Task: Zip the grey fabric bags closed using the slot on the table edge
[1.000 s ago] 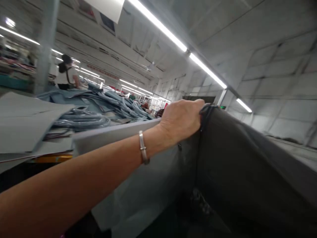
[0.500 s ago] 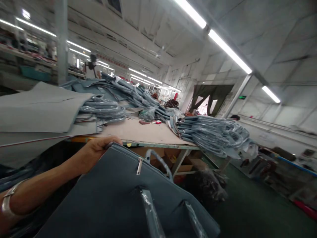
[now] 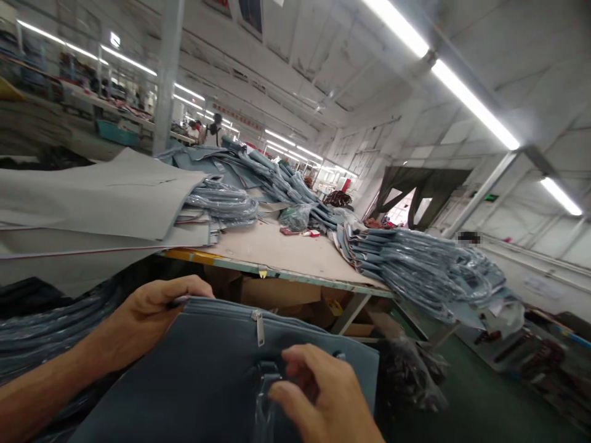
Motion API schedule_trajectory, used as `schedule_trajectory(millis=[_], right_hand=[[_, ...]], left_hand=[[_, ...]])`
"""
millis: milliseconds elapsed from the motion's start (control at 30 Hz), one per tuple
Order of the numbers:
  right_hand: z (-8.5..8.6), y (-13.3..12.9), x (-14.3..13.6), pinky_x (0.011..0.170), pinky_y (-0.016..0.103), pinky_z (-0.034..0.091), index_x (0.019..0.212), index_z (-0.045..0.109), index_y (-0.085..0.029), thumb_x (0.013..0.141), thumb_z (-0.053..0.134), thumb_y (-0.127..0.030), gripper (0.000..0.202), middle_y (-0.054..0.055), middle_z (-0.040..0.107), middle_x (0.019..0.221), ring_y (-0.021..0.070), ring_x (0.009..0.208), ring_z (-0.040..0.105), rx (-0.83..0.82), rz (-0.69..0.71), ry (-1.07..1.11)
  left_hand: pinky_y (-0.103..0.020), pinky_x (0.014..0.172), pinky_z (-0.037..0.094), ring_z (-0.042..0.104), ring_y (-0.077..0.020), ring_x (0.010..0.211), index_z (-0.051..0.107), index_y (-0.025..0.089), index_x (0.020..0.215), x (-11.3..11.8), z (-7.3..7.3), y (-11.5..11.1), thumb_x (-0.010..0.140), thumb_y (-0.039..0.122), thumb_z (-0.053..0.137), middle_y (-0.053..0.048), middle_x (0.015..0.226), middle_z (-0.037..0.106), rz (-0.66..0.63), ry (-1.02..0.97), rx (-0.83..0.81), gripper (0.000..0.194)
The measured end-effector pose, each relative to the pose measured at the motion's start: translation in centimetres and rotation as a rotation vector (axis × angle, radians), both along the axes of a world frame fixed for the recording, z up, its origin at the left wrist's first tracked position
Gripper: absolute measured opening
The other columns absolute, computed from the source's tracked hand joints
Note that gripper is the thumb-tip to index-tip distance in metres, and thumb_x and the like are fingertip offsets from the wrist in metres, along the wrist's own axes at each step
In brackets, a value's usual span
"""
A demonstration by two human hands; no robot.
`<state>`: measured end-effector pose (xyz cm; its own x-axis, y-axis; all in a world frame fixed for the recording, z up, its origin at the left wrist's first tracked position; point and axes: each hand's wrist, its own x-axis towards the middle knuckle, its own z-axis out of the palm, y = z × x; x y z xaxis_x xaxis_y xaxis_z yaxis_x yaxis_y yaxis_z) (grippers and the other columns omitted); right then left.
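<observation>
Joining the left hand [image 3: 154,307], which pinches the blue handbag [image 3: 180,375] by its top corner [image 3: 196,309], the right hand [image 3: 327,391] enters unclenched beside the plastic-wrapped handle [image 3: 264,409], bringing both hands to it.

Your bare left hand [image 3: 150,311] grips, its forearm [image 3: 60,384] slanting up; your bare right hand [image 3: 332,387] curls, thumb [image 3: 289,399] and forefinger [image 3: 305,357] parted.

Blue-grey bag [image 3: 203,375] (plain), silver zip pull [image 3: 260,330], beige tabletop [image 3: 277,253]
</observation>
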<state>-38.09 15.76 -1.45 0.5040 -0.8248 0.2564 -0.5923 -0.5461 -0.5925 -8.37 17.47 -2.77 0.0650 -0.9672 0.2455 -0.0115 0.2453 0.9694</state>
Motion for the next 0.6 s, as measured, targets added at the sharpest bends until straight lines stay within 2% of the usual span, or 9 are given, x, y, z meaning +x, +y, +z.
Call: schedule_trajectory(millis=[67, 133, 267, 400, 467, 600], right_hand=[[-1.7, -1.3, 3.0, 0.058, 0.025, 0.042, 0.087, 0.072, -0.021, 0.081, 0.077, -0.043, 0.023, 0.001, 0.071, 0.076, 0.0184, 0.064, 0.065, -0.116, -0.060, 0.022], [-2.9, -1.7, 5.0, 0.057, 0.025, 0.037, 0.079, 0.067, -0.022, 0.083, 0.076, -0.043, 0.023, -0.001, 0.068, 0.069, 0.0182, 0.062, 0.064, -0.168, -0.113, 0.000], [-4.1, -2.1, 5.8, 0.061, 0.025, 0.037, 0.077, 0.064, -0.022, 0.094, 0.063, -0.036, 0.022, -0.001, 0.067, 0.068, 0.0166, 0.064, 0.063, -0.158, -0.065, -0.107], [-3.9, -2.7, 5.6, 0.062, 0.025, 0.038, 0.074, 0.064, -0.021, 0.092, 0.063, -0.036, 0.024, -0.001, 0.064, 0.068, 0.0157, 0.064, 0.059, -0.134, 0.001, -0.149], [-3.5, -2.8, 5.7, 0.060, 0.024, 0.037, 0.074, 0.065, -0.020, 0.090, 0.064, -0.038, 0.025, -0.001, 0.062, 0.065, 0.0148, 0.061, 0.057, -0.064, 0.042, -0.149], [-2.6, -2.9, 6.1, 0.055, 0.022, 0.036, 0.073, 0.062, -0.018, 0.096, 0.057, -0.044, 0.035, -0.002, 0.057, 0.062, 0.0128, 0.058, 0.054, 0.081, 0.109, -0.187]], left_hand=[[-0.019, 0.067, 0.043, 0.058, -0.0127, 0.073, 0.072, 0.019, 0.081, 0.0, 0.0, 0.7, 0.087, 0.036, 0.067, 0.003, 0.078, 0.068, 0.026, -0.097, -0.052, 0.019], [-0.019, 0.065, 0.044, 0.058, -0.0136, 0.071, 0.072, 0.020, 0.078, 0.2, 0.1, 1.1, 0.089, 0.039, 0.065, 0.002, 0.076, 0.068, 0.037, -0.152, -0.062, 0.022], [-0.020, 0.064, 0.044, 0.057, -0.0139, 0.070, 0.071, 0.020, 0.077, 0.6, 0.3, 1.3, 0.089, 0.040, 0.065, 0.002, 0.075, 0.066, 0.071, -0.207, -0.038, 0.024], [-0.020, 0.067, 0.044, 0.057, -0.0131, 0.072, 0.069, 0.019, 0.082, 0.6, 0.5, 1.5, 0.088, 0.036, 0.063, 0.003, 0.078, 0.066, 0.088, -0.258, -0.031, 0.019], [-0.020, 0.071, 0.046, 0.061, -0.0142, 0.076, 0.070, 0.019, 0.089, 0.6, 0.7, 1.7, 0.089, 0.037, 0.062, 0.001, 0.084, 0.068, 0.091, -0.311, -0.075, 0.020], [-0.021, 0.071, 0.048, 0.064, -0.0161, 0.078, 0.070, 0.018, 0.095, 0.8, 0.7, 2.1, 0.093, 0.042, 0.055, -0.004, 0.088, 0.072, 0.068, -0.416, -0.088, 0.028]])
